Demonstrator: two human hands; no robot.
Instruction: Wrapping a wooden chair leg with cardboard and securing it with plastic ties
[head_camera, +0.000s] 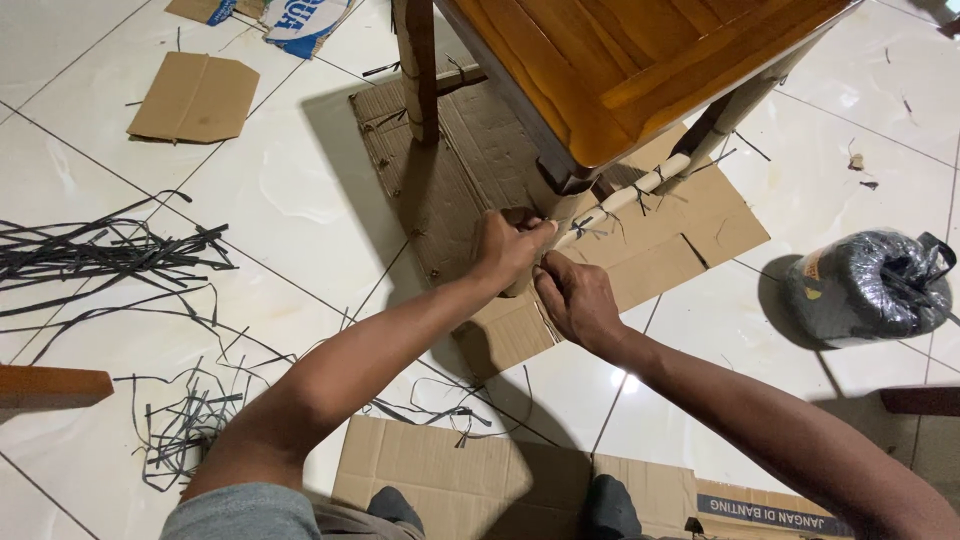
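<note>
Your left hand (508, 248) is wrapped around the bottom of a chair leg (556, 222) that is covered in pale paper. The fingers are curled tight on it, and the thumb points toward the wrapped bar.

Your right hand (577, 300) is just below it, so close that the two hands touch. Its fingers are bent in and pinch something small at the leg. It may be a thin strap end, but it is too tiny to be sure.

The leg belongs to a brown wooden chair (620, 60) that stands right in front of you. A wrapped bar (630, 195) runs from that leg up to the right. Thin dark ties hold the paper on it.

The chair stands on a flat sheet of cardboard (470, 170) on the white tile floor (280, 190).

On your left, a messy pile of black plastic straps (110, 250) lies on the floor. More cut bits (190, 425) lie nearer to you.

On your right, well away from your hands, sits a roll of black strap in a clear bag (868, 285).

A small folded cardboard piece (195, 97) lies far off at the top left. Another cardboard sheet (470, 480) lies close to your knees.
</note>
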